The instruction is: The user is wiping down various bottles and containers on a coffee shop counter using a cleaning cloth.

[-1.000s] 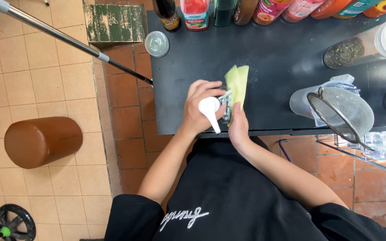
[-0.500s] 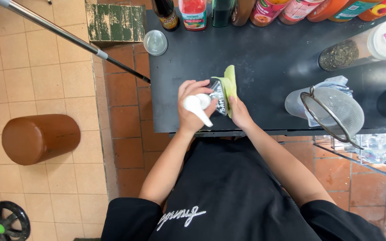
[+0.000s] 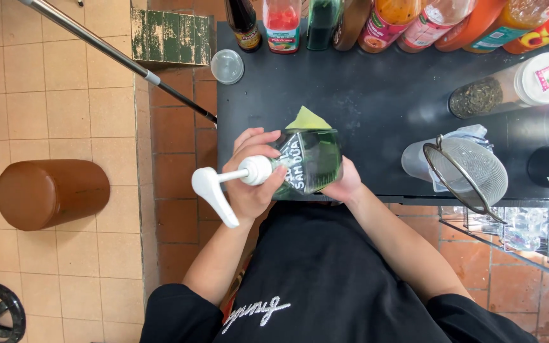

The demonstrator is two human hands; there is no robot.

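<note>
A tiled floor (image 3: 52, 108) in cream and red-brown lies below a black counter (image 3: 376, 108), seen from overhead. A brown stool (image 3: 51, 192) stands on the tiles, well apart from the counter, and a metal pole (image 3: 115, 57) crosses diagonally toward the counter's left edge.

The person in a black shirt holds a green bottle (image 3: 309, 162) tilted on its side over the counter's front edge. The right hand (image 3: 344, 185) is wrapped around the body from beneath; the left hand (image 3: 252, 174) is closed on the neck just under the white pump (image 3: 223, 187), whose spout points down-left over the floor. A yellow-green cloth (image 3: 308, 119) shows behind the bottle.

For a clean result, keep the body braced by the right hand while the left works the pump collar, and hold the neck level to avoid spills.

A wire strainer (image 3: 471, 171) sits in a clear jug (image 3: 424, 162) at right. Along the back edge stands a row of bottles (image 3: 376, 22) with red, green and orange labels. A lying jar (image 3: 509, 86) has a white round lid with a pink square sticker. A clear lid (image 3: 227, 66) rests at the counter's left corner.
</note>
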